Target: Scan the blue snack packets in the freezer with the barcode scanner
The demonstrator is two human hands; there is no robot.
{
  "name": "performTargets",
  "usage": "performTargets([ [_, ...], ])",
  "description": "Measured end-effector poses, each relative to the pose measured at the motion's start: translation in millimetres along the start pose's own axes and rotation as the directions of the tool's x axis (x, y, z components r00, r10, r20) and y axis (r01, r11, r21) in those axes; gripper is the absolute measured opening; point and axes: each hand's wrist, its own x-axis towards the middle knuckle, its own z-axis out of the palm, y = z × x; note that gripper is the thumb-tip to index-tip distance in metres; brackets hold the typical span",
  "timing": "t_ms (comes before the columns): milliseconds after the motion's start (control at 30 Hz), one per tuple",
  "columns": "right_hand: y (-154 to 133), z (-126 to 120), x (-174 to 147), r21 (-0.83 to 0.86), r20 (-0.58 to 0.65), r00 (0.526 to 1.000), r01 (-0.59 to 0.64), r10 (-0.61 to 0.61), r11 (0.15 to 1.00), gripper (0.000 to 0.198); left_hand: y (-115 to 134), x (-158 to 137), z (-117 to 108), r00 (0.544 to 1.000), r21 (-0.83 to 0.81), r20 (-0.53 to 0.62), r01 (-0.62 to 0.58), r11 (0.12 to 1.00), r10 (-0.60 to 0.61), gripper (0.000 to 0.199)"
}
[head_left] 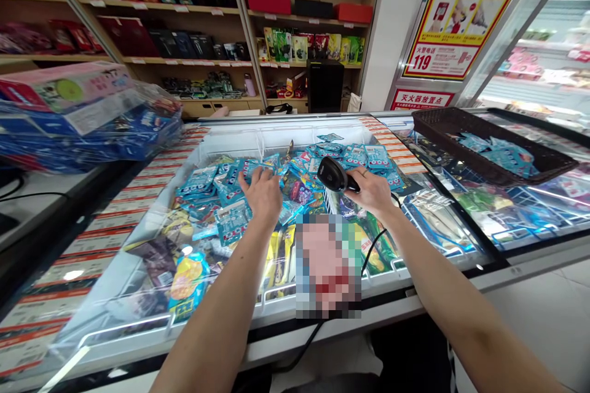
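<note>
My right hand (371,190) is wrapped around the handle of a black barcode scanner (332,174), its head tilted toward the left over the packets. A black cord trails from it toward the freezer's front edge. My left hand (264,195) is over a spread of small blue packets (230,221), fingers apart and the fingertips at the packets; whether they touch one I cannot tell. More blue packets (378,156) lie in a loose heap beyond and right of the scanner. The packets rest on the glass top of a chest freezer (115,276).
Under the glass are ice-cream packs (188,282) and white wire baskets. A brown tray (488,166) with several blue packets stands on the right. Plastic-wrapped boxes (87,116) are stacked at left. Shelves (184,6) of bottles and boxes line the back. A pixelated patch covers the front middle.
</note>
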Motion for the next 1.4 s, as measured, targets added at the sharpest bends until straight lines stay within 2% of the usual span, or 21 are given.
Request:
performTargets([
  [333,3.0,-4.3,1.6,-0.005,-0.052,0.992,-0.114,0.113,0.994,0.038,7.7,3.3,-3.1,0.996,-0.112,-0.004,-0.088,0.99,0.088,0.034],
  [700,14.5,-7.0,4.7,-0.008,-0.15,0.947,-0.29,0.286,0.957,0.033,15.9,4.5,-5.4,0.979,-0.201,0.015,-0.197,0.96,0.204,0.035],
  [867,17.2,-9.6,6.1,-0.001,-0.197,0.929,-0.32,0.313,0.948,0.034,27.2,8.8,-4.5,0.99,-0.318,0.046,-0.11,0.942,0.131,0.038],
  [1033,18.8,-14.8,7.2,-0.03,-0.134,0.938,-0.327,0.32,0.945,0.037,41.1,20.0,-2.0,0.994,-0.44,0.109,0.032,0.898,0.018,0.04],
  [1167,19.7,-16.6,7.9,0.012,-0.145,0.933,-0.331,0.329,0.944,0.036,52.4,35.6,4.8,0.985,-0.512,0.17,0.069,0.856,0.022,0.042],
  [1267,20.5,-17.0,7.8,0.044,-0.186,0.924,-0.331,0.334,0.942,0.035,65.5,47.6,14.2,0.987,-0.493,0.153,0.031,0.869,0.052,0.044],
  [1400,21.0,-18.7,7.7,0.045,-0.198,0.916,-0.347,0.348,0.937,0.032,83.3,53.8,28.0,0.983,-0.34,0.182,0.024,0.94,0.04,0.046],
])
